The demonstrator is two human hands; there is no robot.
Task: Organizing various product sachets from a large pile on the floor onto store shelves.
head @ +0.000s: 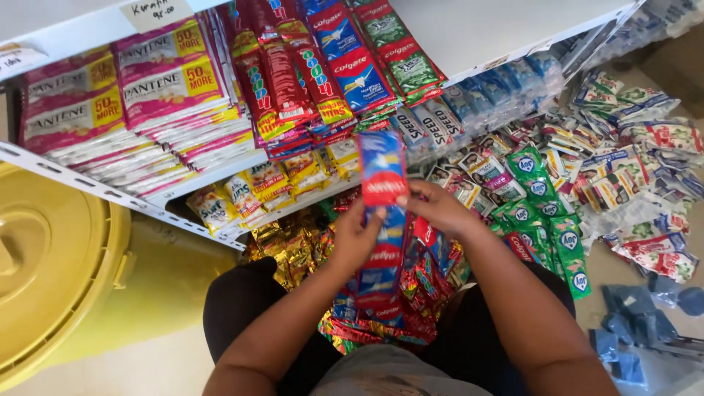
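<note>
Both hands held one long strip of red-and-blue sachets (382,220) above the person's lap. Its long axis ran nearly straight up and down in the head view, with the top end pointing toward the shelf and leaning slightly left, and the lower end trailing down into a heap of like sachets (381,308) between the knees. The left hand (357,236) gripped the strip's left edge near its middle, fingers curled around it. The right hand (438,207) pinched the right edge a little higher, at the red sachet. Green sachets (546,220) lay on the floor just beside the right forearm. Pink sachet bundles (147,95) sat on the white shelf (506,29), and a yellow bin (59,264) stood at left.
</note>
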